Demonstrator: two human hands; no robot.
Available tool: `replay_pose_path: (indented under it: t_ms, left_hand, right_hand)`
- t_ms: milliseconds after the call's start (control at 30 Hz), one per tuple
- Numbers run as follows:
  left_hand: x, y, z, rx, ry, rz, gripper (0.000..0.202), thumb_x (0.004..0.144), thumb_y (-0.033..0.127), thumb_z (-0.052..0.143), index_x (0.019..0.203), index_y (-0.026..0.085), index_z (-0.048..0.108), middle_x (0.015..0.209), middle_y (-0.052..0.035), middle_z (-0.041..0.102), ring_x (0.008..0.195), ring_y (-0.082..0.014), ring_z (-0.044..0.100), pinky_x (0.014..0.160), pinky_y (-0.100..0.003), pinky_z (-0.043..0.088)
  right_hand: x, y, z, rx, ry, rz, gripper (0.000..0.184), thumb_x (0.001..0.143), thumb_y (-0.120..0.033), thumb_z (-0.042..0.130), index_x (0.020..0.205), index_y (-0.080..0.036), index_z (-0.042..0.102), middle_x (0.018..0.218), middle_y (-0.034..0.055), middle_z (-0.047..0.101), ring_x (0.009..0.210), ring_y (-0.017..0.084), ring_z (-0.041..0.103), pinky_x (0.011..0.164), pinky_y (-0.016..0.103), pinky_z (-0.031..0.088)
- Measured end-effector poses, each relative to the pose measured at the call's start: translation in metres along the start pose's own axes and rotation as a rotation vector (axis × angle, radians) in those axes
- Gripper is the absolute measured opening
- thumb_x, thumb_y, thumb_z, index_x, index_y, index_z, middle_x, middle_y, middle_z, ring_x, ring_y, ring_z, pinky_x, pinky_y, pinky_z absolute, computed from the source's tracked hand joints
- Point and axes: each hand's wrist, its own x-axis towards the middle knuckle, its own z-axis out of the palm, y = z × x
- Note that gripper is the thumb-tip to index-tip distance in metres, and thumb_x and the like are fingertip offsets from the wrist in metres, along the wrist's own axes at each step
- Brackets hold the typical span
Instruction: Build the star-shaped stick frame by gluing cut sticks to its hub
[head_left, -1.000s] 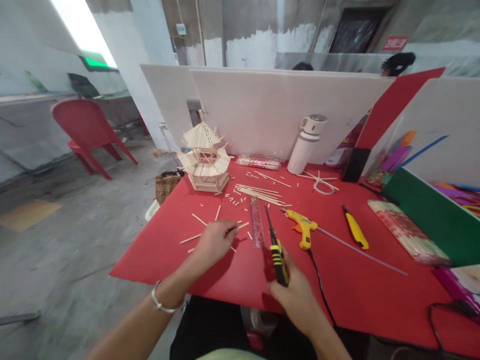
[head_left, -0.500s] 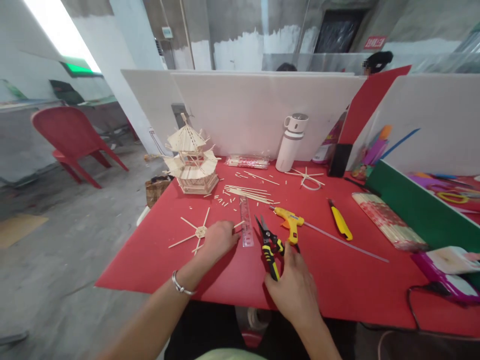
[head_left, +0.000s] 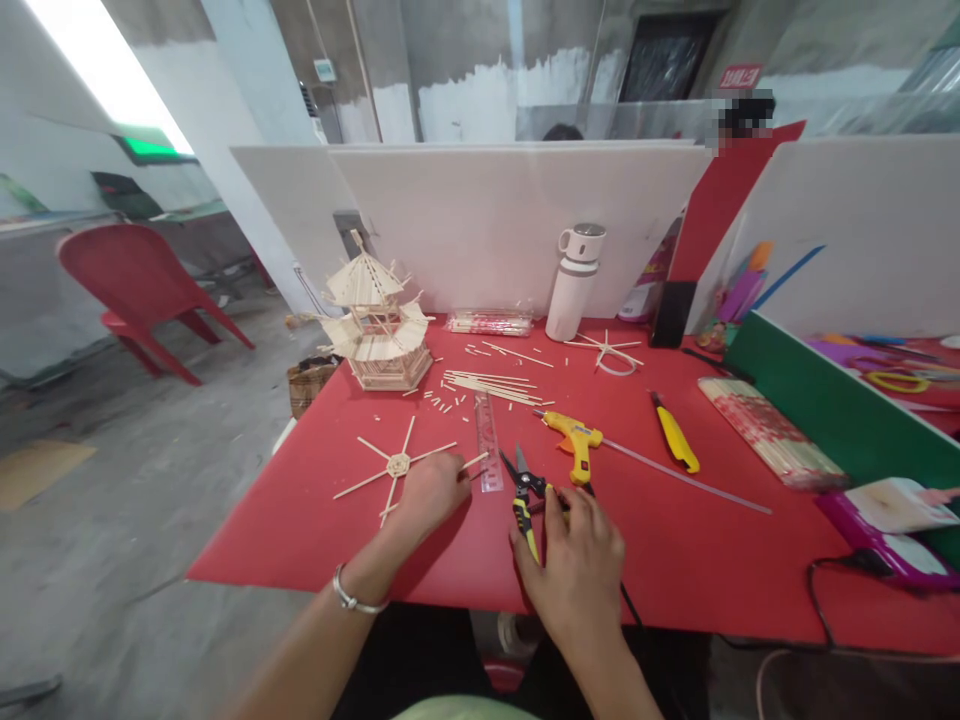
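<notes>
My left hand (head_left: 433, 492) is closed on a thin wooden stick (head_left: 474, 461), whose end points right over the clear ruler (head_left: 489, 440). Just left of that hand lies a wheel-like frame of sticks (head_left: 397, 464), partly covered by the wrist. My right hand (head_left: 576, 540) curls over the yellow and black shears (head_left: 521, 510), thumb by one handle and fingers over the other. The blades lie open on the red table, pointing away from me. Beyond this hand is a yellow hot glue gun (head_left: 577, 440) with a long glue stick (head_left: 686, 477) in its back.
A stick-built pavilion (head_left: 379, 330) stands back left. Loose sticks (head_left: 491, 383) and cut bits lie mid-table, near a white bottle (head_left: 574, 285). At right are a yellow utility knife (head_left: 677, 437), a packet of sticks (head_left: 772, 430) and a green divider (head_left: 847, 400).
My right hand has moved slightly left and its fingers have come over the shears' right handle. My left hand stays on the stick. The whole view has shifted slightly.
</notes>
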Motion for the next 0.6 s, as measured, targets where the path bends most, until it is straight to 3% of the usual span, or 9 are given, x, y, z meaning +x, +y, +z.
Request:
replay_pose_path:
  t_ms: [67, 133, 200, 367, 500, 600]
  left_hand:
    - [-0.007, 0.0, -0.011, -0.272, -0.079, 0.02, 0.019, 0.076, 0.022, 0.051, 0.068, 0.014, 0.067, 0.066, -0.0071, 0.067, 0.064, -0.0184, 0.06, 0.059, -0.027, 0.039]
    - [-0.015, 0.001, -0.022, -0.637, -0.254, 0.103, 0.02, 0.078, 0.027, 0.053, 0.07, 0.014, 0.067, 0.061, -0.0026, 0.063, 0.058, -0.0148, 0.055, 0.057, -0.024, 0.037]
    - [-0.023, 0.004, -0.032, -0.838, -0.258, 0.12, 0.018, 0.076, 0.031, 0.06, 0.074, 0.014, 0.068, 0.063, 0.0004, 0.062, 0.059, -0.0127, 0.052, 0.059, -0.023, 0.038]
    - [-0.037, 0.012, -0.041, -0.955, -0.208, 0.121, 0.025, 0.076, 0.039, 0.065, 0.072, 0.014, 0.067, 0.059, 0.0034, 0.051, 0.057, -0.0096, 0.041, 0.055, -0.022, 0.032]
    - [-0.047, 0.021, -0.04, -1.049, -0.174, 0.114, 0.045, 0.089, 0.053, 0.047, 0.078, 0.014, 0.067, 0.059, 0.0023, 0.049, 0.055, -0.01, 0.036, 0.051, -0.023, 0.029]
    - [-0.05, 0.024, -0.037, -1.154, -0.16, 0.078, 0.05, 0.091, 0.056, 0.042, 0.077, 0.014, 0.065, 0.057, 0.0026, 0.045, 0.052, -0.0097, 0.032, 0.048, -0.024, 0.026]
  right_hand:
    - [0.005, -0.005, -0.007, 0.222, 0.009, -0.044, 0.036, 0.089, -0.038, 0.054, 0.116, -0.019, 0.068, 0.112, 0.0138, 0.065, 0.11, 0.029, 0.056, 0.094, 0.044, 0.041]
    - [0.015, -0.014, -0.012, 0.512, -0.053, -0.036, 0.031, 0.092, -0.038, 0.051, 0.109, -0.022, 0.072, 0.098, 0.0093, 0.069, 0.092, 0.022, 0.062, 0.085, 0.034, 0.046]
    - [0.026, -0.024, -0.015, 0.794, -0.126, 0.011, 0.031, 0.09, -0.041, 0.055, 0.106, -0.022, 0.074, 0.093, 0.0071, 0.07, 0.083, 0.018, 0.064, 0.077, 0.029, 0.049]
    - [0.046, -0.035, -0.008, 1.266, -0.206, 0.158, 0.021, 0.084, -0.039, 0.066, 0.094, -0.025, 0.078, 0.09, 0.0025, 0.072, 0.085, 0.017, 0.064, 0.079, 0.029, 0.05]
    - [0.052, -0.032, -0.009, 1.402, -0.203, 0.249, 0.02, 0.081, -0.038, 0.07, 0.093, -0.026, 0.078, 0.088, 0.0006, 0.073, 0.086, 0.017, 0.064, 0.087, 0.032, 0.048]
    - [0.056, -0.031, -0.013, 1.409, -0.213, 0.207, 0.019, 0.08, -0.036, 0.07, 0.094, -0.025, 0.078, 0.08, -0.0004, 0.072, 0.081, 0.016, 0.063, 0.085, 0.033, 0.049]
